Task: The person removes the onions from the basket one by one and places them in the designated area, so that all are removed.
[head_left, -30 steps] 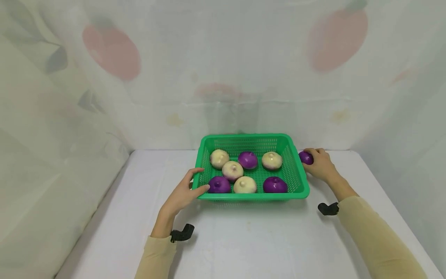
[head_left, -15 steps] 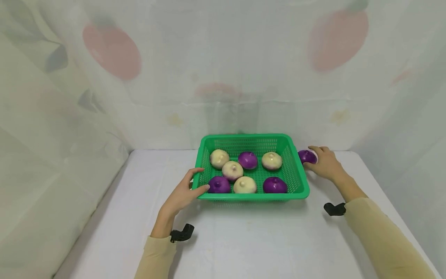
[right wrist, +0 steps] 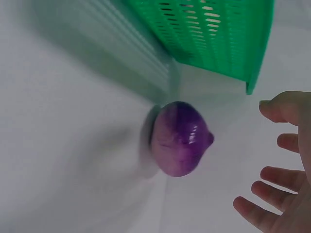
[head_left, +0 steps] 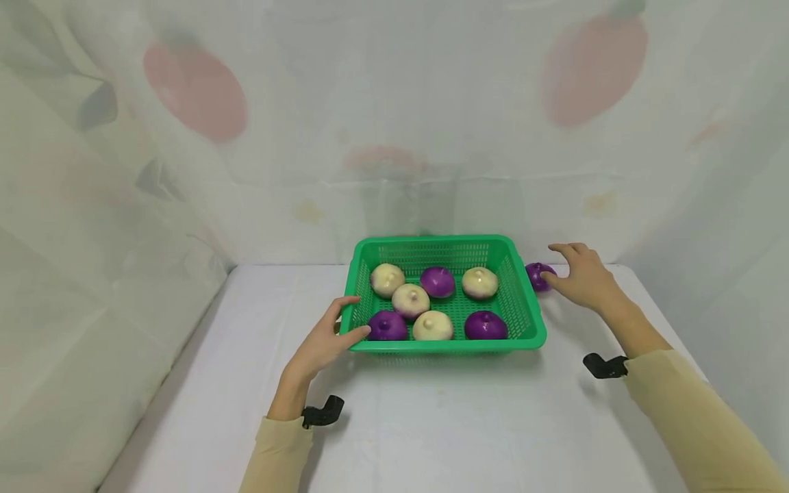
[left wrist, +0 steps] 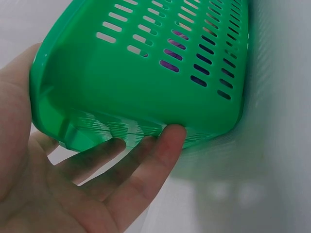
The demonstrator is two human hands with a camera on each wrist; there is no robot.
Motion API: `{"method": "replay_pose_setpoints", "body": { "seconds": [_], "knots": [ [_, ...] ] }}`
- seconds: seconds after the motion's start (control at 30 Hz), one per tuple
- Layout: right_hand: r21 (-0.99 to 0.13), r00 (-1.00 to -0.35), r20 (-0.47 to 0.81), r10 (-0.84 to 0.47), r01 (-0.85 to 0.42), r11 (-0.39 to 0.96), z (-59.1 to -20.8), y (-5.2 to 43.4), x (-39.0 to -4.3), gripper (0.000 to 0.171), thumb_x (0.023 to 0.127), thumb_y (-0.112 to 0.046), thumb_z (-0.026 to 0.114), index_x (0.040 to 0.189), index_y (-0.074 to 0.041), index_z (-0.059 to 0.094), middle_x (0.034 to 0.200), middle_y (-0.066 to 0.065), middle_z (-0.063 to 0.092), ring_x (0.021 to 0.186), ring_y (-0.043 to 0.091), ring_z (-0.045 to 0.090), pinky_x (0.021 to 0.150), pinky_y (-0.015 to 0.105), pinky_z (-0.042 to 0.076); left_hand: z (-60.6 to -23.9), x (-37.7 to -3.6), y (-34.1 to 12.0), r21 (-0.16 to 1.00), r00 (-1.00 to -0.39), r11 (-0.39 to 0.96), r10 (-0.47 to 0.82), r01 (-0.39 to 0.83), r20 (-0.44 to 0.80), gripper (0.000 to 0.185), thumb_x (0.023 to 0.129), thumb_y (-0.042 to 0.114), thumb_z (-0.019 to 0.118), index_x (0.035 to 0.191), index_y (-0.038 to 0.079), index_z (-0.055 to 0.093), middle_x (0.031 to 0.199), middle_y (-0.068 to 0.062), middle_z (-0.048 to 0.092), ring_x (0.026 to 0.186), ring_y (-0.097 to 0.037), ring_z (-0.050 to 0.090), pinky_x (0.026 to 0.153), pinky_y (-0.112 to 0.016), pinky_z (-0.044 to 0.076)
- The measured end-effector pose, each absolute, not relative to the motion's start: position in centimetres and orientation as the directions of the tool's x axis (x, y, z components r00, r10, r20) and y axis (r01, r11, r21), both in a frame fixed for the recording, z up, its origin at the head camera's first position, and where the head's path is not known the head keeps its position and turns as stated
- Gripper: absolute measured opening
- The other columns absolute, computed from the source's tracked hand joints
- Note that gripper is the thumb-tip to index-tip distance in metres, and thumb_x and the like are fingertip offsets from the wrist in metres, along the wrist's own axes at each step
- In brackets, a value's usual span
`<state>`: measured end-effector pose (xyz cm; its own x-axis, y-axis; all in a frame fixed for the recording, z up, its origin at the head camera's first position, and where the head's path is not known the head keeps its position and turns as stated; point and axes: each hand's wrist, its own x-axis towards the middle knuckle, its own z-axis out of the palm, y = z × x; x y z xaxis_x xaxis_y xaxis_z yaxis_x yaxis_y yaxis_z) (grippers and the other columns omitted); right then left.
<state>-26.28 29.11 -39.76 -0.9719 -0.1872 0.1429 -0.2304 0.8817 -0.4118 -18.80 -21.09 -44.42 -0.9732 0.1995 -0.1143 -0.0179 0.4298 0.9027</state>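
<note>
A green plastic basket (head_left: 446,346) stands on the table with several turnips inside, some pale side up and some purple side up. My left hand (head_left: 322,344) grips its left end, the thumb over the rim and the fingers along the outer wall; the left wrist view shows the fingertips (left wrist: 174,133) against the green side. Outside the basket's right end, one purple turnip (right wrist: 180,138) rests on the table with its nub upward. Just to the right of it, my right hand (head_left: 582,277) hovers with fingers spread and holds nothing. In the right wrist view a gap separates hand and turnip.
The table (head_left: 431,424) is covered in white. A pale curtain (head_left: 394,123) with faded red fruit prints hangs behind it, close to the basket's far side. Similar sheets close off the left and right sides.
My right hand has let go of the purple turnip, opened its fingers and drawn back right and slightly up. The turnip stays beside the basket. My left hand has not moved.
</note>
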Motion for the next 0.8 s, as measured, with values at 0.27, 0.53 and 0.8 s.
{"method": "replay_pose_setpoints", "body": {
  "seconds": [0.27,0.53,0.8],
  "knots": [
    [-0.394,-0.953,0.220,-0.207,-0.281,0.875,-37.6,27.8,-25.0,0.060,0.096,-0.033,0.064,0.143,0.002,0.049,0.144,0.033,0.043,0.131,0.057,0.037,0.096,0.075,0.037,-44.3,-18.6,-21.1,0.902,-0.973,0.431,0.199,-0.021,-0.118,0.077,0.089,0.052,0.075,0.152,0.030,0.037,0.158,-0.004,0.035,0.138,-0.038,0.045,0.098,-0.056,0.047],
    [-0.399,-0.929,0.276,-0.247,-0.344,0.850,-35.6,25.8,-24.1,0.057,0.095,-0.030,0.068,0.140,0.001,0.053,0.141,0.029,0.048,0.130,0.053,0.041,0.098,0.072,0.039,-44.4,-18.5,-21.3,0.902,-0.975,0.432,0.188,-0.024,-0.116,0.073,0.089,0.052,0.075,0.149,0.035,0.039,0.157,0.000,0.035,0.137,-0.037,0.046,0.098,-0.054,0.047],
    [-0.372,-0.902,0.316,-0.293,-0.402,0.837,-34.3,24.3,-23.6,0.053,0.094,-0.025,0.068,0.139,0.000,0.055,0.139,0.028,0.050,0.128,0.051,0.045,0.090,0.073,0.043,-44.2,-18.8,-21.1,0.908,-0.973,0.419,0.206,-0.010,-0.105,0.074,0.089,0.053,0.075,0.150,0.033,0.039,0.158,0.001,0.034,0.138,-0.038,0.045,0.099,-0.055,0.046]
  ]
}}
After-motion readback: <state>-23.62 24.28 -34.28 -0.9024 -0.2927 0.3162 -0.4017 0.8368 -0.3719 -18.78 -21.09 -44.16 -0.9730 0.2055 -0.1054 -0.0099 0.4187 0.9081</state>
